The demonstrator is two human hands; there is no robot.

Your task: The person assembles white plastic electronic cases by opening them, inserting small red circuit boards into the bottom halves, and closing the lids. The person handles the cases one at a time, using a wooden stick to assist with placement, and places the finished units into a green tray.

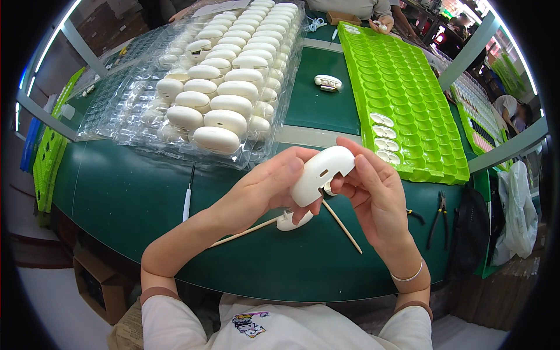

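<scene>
A white rounded earbud case shell [315,175], with a small slot in its side and a notch in its edge, is held up in front of me by both hands. My left hand [265,184] grips its left end. Closed on the right end is my right hand [376,198], its thumb on the edge; a small white part [328,188] shows between its fingers and the shell. Beneath the hands, another white shell piece [294,221] lies on the green table, partly covered by my left fingers. Two thin wooden sticks [343,227] lie on either side of it.
Clear plastic trays stacked with white cases [216,139] stand at left. A green tray [417,105] at right holds several white inserts [385,132]. Between them sits an open white case [328,83]. A white-handled tool [187,201] and pliers [438,221] lie nearby. Another person's hand [382,24] is beyond.
</scene>
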